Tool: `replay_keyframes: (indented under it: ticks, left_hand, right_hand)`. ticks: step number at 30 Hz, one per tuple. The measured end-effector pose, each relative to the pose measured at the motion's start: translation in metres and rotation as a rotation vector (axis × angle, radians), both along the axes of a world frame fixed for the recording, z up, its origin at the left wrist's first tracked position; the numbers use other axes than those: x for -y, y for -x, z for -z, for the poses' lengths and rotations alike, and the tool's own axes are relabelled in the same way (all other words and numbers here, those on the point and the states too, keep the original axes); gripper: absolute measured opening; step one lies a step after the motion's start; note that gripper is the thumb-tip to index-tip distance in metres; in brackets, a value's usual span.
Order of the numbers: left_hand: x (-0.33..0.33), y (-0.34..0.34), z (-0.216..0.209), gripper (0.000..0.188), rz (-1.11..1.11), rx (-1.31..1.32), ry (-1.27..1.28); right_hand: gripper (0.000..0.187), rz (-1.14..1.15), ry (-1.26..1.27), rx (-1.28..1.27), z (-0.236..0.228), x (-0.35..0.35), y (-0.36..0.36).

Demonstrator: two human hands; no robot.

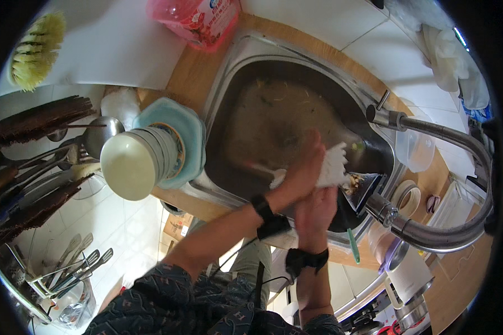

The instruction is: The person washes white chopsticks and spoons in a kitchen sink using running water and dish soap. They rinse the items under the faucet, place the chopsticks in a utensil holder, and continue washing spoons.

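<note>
The steel sink [246,47] fills the middle of the frame, murky water and loose scraps lying in it, and the curved faucet [455,237] arches over its right side. The work in hand looks like squeezing or rubbing between the palms, so it is best done low over the basin, where drips fall inside, with even pressure and away from the stacked bowls [129,166] at left. The left hand [303,170] reaches in from the lower left, wrist fairly straight, fingers long and close together, pointing up the frame; the right hand [317,211] rises from the lower edge just below it, its fingers mostly hidden. Between and beside them, right of centre, is the white ribbed cloth or pad [333,164], touching the left hand; how firmly either hand grips it I cannot tell. It would pay to hold it clear of the triangular corner strainer [369,186], with food bits in it, and the green handle [353,245] at lower right.
</note>
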State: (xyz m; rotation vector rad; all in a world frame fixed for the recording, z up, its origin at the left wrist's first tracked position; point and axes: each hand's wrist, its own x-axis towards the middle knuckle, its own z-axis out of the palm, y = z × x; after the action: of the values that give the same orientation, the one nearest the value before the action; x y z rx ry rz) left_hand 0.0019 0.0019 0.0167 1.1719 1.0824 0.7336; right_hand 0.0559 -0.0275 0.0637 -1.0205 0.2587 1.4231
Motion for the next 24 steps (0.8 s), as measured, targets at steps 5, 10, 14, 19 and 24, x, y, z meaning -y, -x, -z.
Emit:
replay_keyframes:
  ticks: [5,10,14,19,24]
  left_hand:
    - [-0.003,0.006,0.005,0.062,-0.058,-0.048,-0.010]
    - [0.003,0.002,-0.007,0.060,0.155,-0.354,-0.225]
    - [-0.005,-0.010,-0.008,0.055,0.099,-0.364,-0.352]
    - [-0.013,-0.013,0.003,0.045,0.224,-0.407,-0.494]
    - [-0.003,0.017,-0.008,0.037,0.272,-0.187,-0.552]
  right_hand:
    - [0.051,-0.252,-0.105,0.315,-0.010,-0.019,0.007]
    - [0.057,-0.051,-0.086,-0.017,-0.005,-0.004,0.007]
    - [0.072,-0.074,-0.242,-0.144,0.017,-0.005,-0.012]
    - [0.072,-0.058,-0.424,-0.326,0.015,0.009,-0.025]
    - [0.044,0.088,0.025,-0.136,0.029,0.006,-0.043]
